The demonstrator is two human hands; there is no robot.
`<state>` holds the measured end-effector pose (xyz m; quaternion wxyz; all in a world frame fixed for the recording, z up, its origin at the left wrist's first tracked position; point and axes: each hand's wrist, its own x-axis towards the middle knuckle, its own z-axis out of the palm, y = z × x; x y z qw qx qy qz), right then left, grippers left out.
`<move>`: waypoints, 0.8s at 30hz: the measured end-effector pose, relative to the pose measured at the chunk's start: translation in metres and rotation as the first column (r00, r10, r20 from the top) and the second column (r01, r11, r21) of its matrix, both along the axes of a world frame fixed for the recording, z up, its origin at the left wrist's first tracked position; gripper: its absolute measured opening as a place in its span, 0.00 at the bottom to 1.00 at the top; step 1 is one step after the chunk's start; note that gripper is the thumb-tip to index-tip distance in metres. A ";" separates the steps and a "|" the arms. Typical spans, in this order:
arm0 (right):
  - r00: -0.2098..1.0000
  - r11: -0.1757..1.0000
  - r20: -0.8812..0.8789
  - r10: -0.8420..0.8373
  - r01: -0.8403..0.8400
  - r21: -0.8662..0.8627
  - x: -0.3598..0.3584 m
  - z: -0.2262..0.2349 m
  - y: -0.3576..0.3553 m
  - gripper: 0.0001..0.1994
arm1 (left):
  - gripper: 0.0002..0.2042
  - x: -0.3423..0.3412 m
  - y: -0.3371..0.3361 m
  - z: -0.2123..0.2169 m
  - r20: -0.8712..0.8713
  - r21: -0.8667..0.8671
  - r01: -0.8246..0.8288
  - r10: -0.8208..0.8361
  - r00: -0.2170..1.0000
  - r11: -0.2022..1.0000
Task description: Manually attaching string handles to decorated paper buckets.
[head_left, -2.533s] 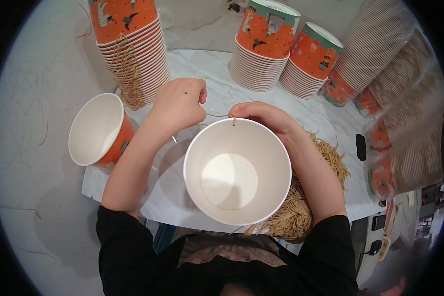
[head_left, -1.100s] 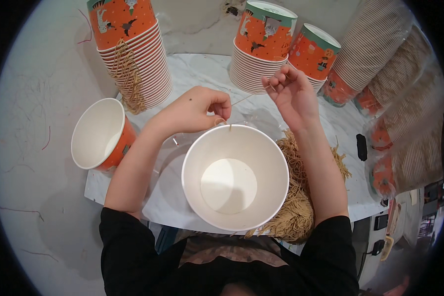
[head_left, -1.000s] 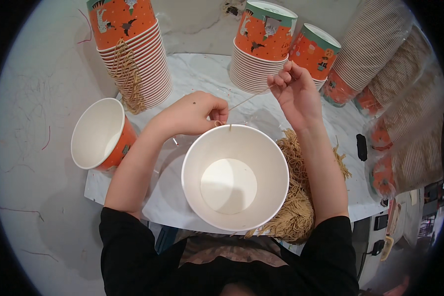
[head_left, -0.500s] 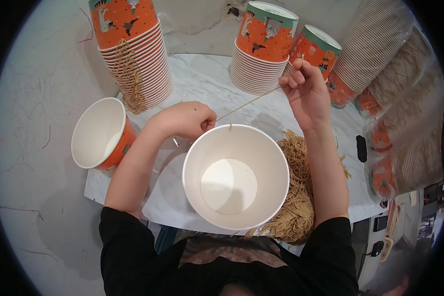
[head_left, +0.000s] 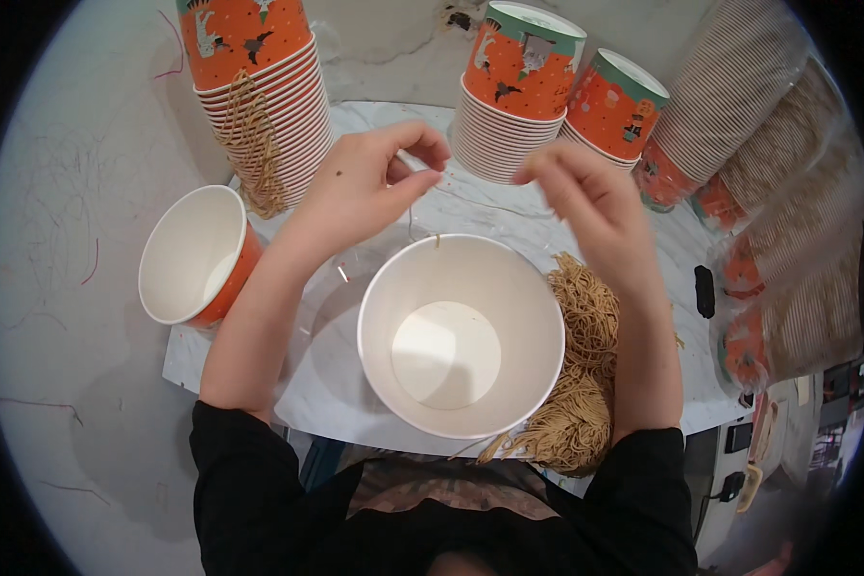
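A white paper bucket point(head_left: 461, 336) is stood on the pale, marble-patterned desk point(head_left: 340, 408), in the middle, between the two forearms. Its inside is smooth, and its lip is round and rolled. A bit of soft tan string point(head_left: 438, 241) is hung over the far edge, and a thin line of it is seen between the hands. The left hand point(head_left: 365, 182) is bent, with thumb and first finger apart at the tips; whether string is pinched in its grip cannot be told. The right hand point(head_left: 595, 206) is curled but blurred, so its grip cannot be told either.

A messy, noodly string pile point(head_left: 574, 413) is set just right of the bucket, partly hidden by the right forearm. String loops point(head_left: 249, 144) are draped on a tall orange stack point(head_left: 278, 86). Two upside-down stacks point(head_left: 513, 106) are stood behind, plastic-wrapped stacks point(head_left: 739, 96) at the right, and another bucket point(head_left: 192, 254) at the left, partly covered by the left forearm.

The middle bucket's mouth is pointed up, its long axis upright.
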<state>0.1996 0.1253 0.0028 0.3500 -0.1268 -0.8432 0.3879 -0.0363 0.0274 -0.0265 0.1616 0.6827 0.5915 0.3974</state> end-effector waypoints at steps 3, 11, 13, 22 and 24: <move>0.997 0.996 0.029 0.066 -0.064 -0.057 -0.007 -0.002 -0.023 0.09 | 0.18 0.026 -0.017 0.015 0.173 0.198 0.083 -0.118 0.978 0.977; 0.966 0.883 -0.094 0.243 -0.260 -0.391 -0.002 0.003 -0.034 0.17 | 0.25 0.033 -0.025 0.020 0.215 0.310 0.247 -0.321 0.922 0.918; 0.956 0.815 -0.096 0.276 -0.286 -0.504 -0.003 0.004 -0.034 0.18 | 0.18 0.032 -0.027 0.021 0.133 0.381 0.217 -0.286 0.949 0.899; 0.966 0.903 -0.075 0.246 -0.256 -0.345 -0.002 0.002 -0.029 0.13 | 0.01 0.037 -0.032 0.024 -0.054 0.453 0.093 -0.077 0.996 0.887; 0.977 0.944 -0.096 0.193 -0.211 -0.253 -0.005 -0.002 -0.033 0.10 | 0.02 0.039 -0.033 0.024 -0.052 0.437 0.096 -0.082 0.995 0.894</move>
